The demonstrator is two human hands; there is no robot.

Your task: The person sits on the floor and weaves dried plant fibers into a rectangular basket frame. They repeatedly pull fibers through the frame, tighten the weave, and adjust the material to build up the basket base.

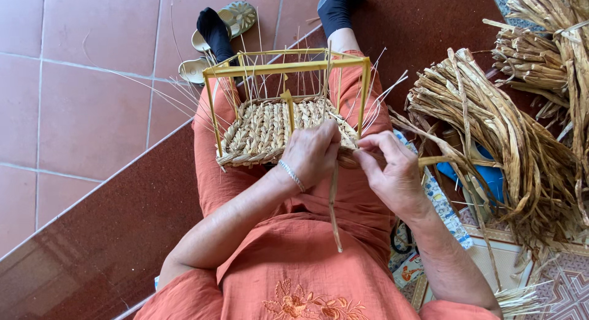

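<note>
Basket, half woven, sits on our lap inside a yellow stick frame; we use the basket as landmark.

Head view: our left hand rests on the basket's near edge, fingers curled & pressing the braid there, clamped on the weave. Our right hand is just right of the basket's near right corner, thumb & fingers pinched on a dried straw strand. The strand starts at that corner btw the two hands; its loose tail hangs straight down toward us over the orange dress, so its long axis runs away from the basket's edge to our body. Right hand is nearer the strand's working end; left is nearer the weave. Farther right of the basket lies a pile of straw bundles, well apart. Beyond the basket's far side, sandals on the tile floor.
</note>
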